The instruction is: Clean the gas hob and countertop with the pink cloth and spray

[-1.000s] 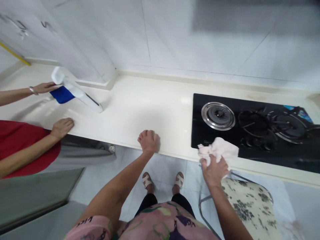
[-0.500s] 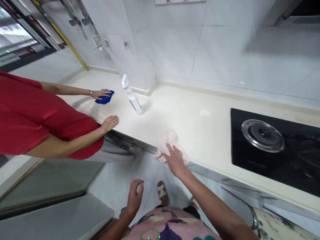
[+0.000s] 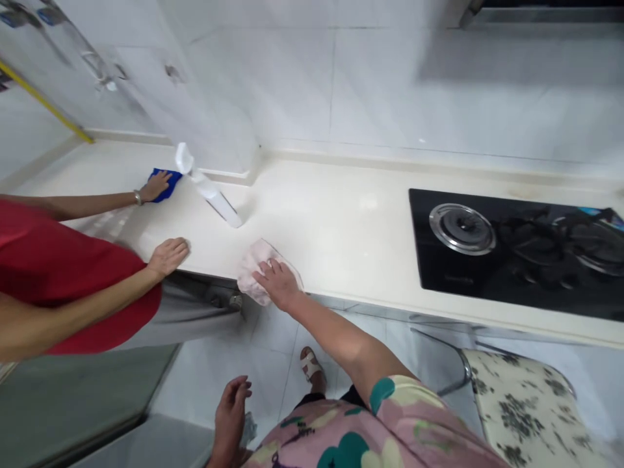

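Observation:
On the front edge of the white countertop (image 3: 336, 240), my right hand (image 3: 279, 285) presses a pale pink cloth (image 3: 251, 263), its fingers bent over the fabric. Part of the cloth hangs past the edge. My left hand (image 3: 231, 413) hangs low over the floor, holding nothing, with its fingers loosely curled and apart. Beyond the cloth a white spray bottle (image 3: 214, 198) stands on the counter. To the left, a co-worker's hand (image 3: 156, 186) rests on a blue cloth (image 3: 169, 183), and that person's other hand (image 3: 168, 255) lies at the counter edge.
A black gas stove (image 3: 453, 276) is set into the counter at the right. Below it stands a chair with a flowered seat (image 3: 526, 403). The co-worker in a red shirt (image 3: 73, 279) stands close on the left. Behind the counter rises a tiled wall (image 3: 292, 84).
My right hand has slid left along the counter edge with the pink cloth, closer to the spray bottle. The view has shifted right, showing more of the stove and chair. My left hand stays low.

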Motion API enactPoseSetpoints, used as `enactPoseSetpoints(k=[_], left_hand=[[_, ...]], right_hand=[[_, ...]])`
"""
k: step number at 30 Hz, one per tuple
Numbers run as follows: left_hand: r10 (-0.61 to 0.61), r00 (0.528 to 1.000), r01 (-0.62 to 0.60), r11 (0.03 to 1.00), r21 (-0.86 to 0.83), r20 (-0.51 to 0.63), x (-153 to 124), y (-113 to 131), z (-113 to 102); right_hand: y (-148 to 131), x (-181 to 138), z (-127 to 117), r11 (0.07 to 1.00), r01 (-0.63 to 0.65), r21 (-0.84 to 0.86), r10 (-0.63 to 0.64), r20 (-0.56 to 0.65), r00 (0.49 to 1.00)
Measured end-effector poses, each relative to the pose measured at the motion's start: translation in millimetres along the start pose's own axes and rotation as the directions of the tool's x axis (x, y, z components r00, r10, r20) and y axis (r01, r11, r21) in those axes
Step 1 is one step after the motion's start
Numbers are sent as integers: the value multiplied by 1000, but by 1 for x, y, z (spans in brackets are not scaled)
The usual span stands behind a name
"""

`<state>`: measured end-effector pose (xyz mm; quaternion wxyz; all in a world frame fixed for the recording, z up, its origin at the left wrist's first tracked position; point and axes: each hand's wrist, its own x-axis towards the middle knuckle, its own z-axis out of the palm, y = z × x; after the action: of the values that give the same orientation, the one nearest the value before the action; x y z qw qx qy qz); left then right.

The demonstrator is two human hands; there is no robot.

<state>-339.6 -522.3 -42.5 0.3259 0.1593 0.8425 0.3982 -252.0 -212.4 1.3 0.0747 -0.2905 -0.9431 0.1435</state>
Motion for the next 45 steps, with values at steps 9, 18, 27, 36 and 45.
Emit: enactPoseSetpoints(k=[9, 18, 27, 36, 45], left_hand=[[93, 957, -115, 991, 65, 273, 21, 49, 67], [158, 889, -203, 977, 59, 430, 4, 57, 123], [66, 932, -109, 989, 102, 358, 6, 16, 89], [14, 948, -43, 996, 83, 318, 27, 5, 61], [-97, 907, 107, 994, 0, 409, 39, 40, 38]], right_hand=[[118, -230, -12, 936, -349, 47, 352, -117, 929], [253, -487, -56, 586, -803, -105, 748, -312, 586], [246, -471, -45, 379, -924, 49, 814, -493, 308], [92, -234, 16, 756, -525, 391, 653, -388, 651], [27, -153, -47, 71, -127, 989, 803, 19, 595]])
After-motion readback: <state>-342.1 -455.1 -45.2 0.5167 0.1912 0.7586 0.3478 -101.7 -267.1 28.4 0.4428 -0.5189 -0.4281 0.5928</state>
